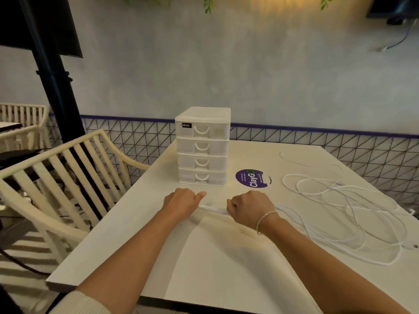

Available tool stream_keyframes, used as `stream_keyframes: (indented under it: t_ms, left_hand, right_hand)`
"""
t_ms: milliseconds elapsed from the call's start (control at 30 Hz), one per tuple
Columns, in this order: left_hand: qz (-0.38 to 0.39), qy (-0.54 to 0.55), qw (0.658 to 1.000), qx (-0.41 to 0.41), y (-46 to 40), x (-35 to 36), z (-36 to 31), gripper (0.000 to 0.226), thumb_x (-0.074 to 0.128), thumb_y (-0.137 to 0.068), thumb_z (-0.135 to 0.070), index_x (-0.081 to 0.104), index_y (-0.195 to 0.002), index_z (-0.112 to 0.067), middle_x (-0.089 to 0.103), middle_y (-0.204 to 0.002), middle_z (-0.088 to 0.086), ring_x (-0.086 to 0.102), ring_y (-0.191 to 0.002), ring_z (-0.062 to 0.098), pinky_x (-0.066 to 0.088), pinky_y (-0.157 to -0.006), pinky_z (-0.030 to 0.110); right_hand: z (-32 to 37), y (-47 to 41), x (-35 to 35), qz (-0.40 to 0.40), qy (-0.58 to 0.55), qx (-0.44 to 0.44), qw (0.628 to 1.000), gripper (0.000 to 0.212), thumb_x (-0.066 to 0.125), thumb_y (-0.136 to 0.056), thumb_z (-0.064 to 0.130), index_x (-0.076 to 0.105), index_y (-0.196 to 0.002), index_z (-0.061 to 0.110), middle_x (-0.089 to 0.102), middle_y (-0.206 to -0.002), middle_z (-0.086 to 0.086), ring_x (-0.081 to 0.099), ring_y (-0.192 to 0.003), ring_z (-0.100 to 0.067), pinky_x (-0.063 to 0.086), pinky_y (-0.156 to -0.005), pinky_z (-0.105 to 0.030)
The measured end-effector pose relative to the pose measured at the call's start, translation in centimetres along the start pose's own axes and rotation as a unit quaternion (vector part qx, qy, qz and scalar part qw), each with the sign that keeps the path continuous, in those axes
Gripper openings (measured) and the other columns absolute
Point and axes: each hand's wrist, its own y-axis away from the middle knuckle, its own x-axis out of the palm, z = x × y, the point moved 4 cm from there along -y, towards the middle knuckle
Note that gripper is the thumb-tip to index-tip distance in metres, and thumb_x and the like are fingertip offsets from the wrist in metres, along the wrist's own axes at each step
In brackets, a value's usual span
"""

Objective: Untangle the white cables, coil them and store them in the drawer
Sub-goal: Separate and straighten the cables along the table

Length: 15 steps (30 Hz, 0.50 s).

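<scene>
A small black label reading "abox", with its first letters too blurred to read, is sitting on the top front left corner of the white drawer unit (202, 146). Just to the right of the unit's base, a round purple sticker (252, 178) is showing the word "ClayG" in white, with smaller lines beside it that cannot be read.

The drawer unit is standing toward the far side of a white table (140, 227), and all four of its drawers are sitting closed, each with a curved handle cutout. Behind the unit, a pale grey wall is running across the room above a purple stripe and a black triangle-pattern grid. To the left of the unit, one cream slatted chair (56, 177) is facing the table edge, with a black pole (54, 71) rising behind it.

In front of the unit, two bare hands are resting on the table. The left hand (181, 202) is curled into a fist, thumb pointing out, and the right hand (250, 206), wearing a thin bracelet, is curled the same way; each is gripping one end of a short, taut stretch of white cable (213, 209) running between them. To the right of the unit, the rest of the white cables (344, 207) are lying in loose overlapping loops on the table; how many separate cables there are cannot be told.
</scene>
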Motion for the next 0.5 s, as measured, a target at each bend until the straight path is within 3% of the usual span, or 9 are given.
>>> stream_keyframes:
  t_ms: [67,133,233,300,400,500]
  left_hand:
    - [0.005,-0.018,1.000,0.002,-0.3,0.1,-0.6,0.065,0.022,-0.097,-0.055,0.065,-0.098,-0.007,0.061,-0.110,0.013,0.056,-0.101,0.028,0.037,-0.076,0.032]
    - [0.013,-0.019,1.000,0.017,-0.2,0.1,-2.0,0.064,0.022,-0.097,-0.056,0.064,-0.085,-0.009,0.060,-0.101,0.011,0.053,-0.092,0.025,0.037,-0.075,0.031]
    - [0.033,-0.020,0.999,0.029,0.2,-0.1,-4.1,0.064,0.024,-0.095,-0.060,0.059,-0.073,-0.012,0.061,-0.091,0.009,0.052,-0.079,0.022,0.039,-0.073,0.031]
    - [0.039,-0.004,0.999,0.031,0.3,-0.2,-4.5,0.065,0.025,-0.094,-0.062,0.060,-0.071,-0.012,0.066,-0.092,0.010,0.058,-0.075,0.022,0.043,-0.074,0.031]
    - [0.033,-0.040,0.998,0.030,-0.3,-0.3,-3.4,0.068,0.024,-0.094,-0.063,0.066,-0.084,-0.010,0.063,-0.100,0.010,0.057,-0.091,0.025,0.040,-0.075,0.032]
    - [0.024,-0.069,0.997,0.031,-1.0,-0.5,-2.1,0.070,0.020,-0.094,-0.063,0.068,-0.095,-0.011,0.061,-0.105,0.009,0.054,-0.105,0.026,0.037,-0.077,0.032]
  right_hand:
    - [-0.6,0.2,-0.4,-0.008,0.000,-0.013,1.000,0.046,0.027,-0.098,0.033,0.041,-0.059,0.014,0.050,-0.071,-0.006,0.047,-0.069,-0.026,0.036,-0.063,-0.028]
    - [-2.5,-0.1,-1.1,-0.015,0.020,0.011,1.000,0.040,0.028,-0.099,0.028,0.058,-0.078,0.012,0.056,-0.080,-0.009,0.053,-0.075,-0.029,0.039,-0.067,-0.030]
    - [-4.3,-0.4,-1.8,-0.005,0.035,0.058,0.998,0.035,0.029,-0.099,0.024,0.062,-0.094,0.011,0.066,-0.096,-0.011,0.061,-0.089,-0.031,0.042,-0.070,-0.031]
    - [-4.7,-0.3,-2.1,-0.005,0.042,0.075,0.996,0.033,0.030,-0.098,0.022,0.062,-0.095,0.012,0.067,-0.098,-0.010,0.059,-0.085,-0.030,0.045,-0.070,-0.031]
    - [-3.7,0.6,-2.1,-0.012,0.059,0.037,0.998,0.034,0.030,-0.098,0.021,0.054,-0.075,0.012,0.060,-0.074,-0.005,0.051,-0.073,-0.029,0.041,-0.061,-0.028]
    - [-1.5,1.8,-1.6,-0.005,0.042,-0.018,0.999,0.043,0.029,-0.098,0.025,0.028,-0.055,0.016,0.037,-0.056,-0.001,0.045,-0.066,-0.027,0.029,-0.054,-0.027]
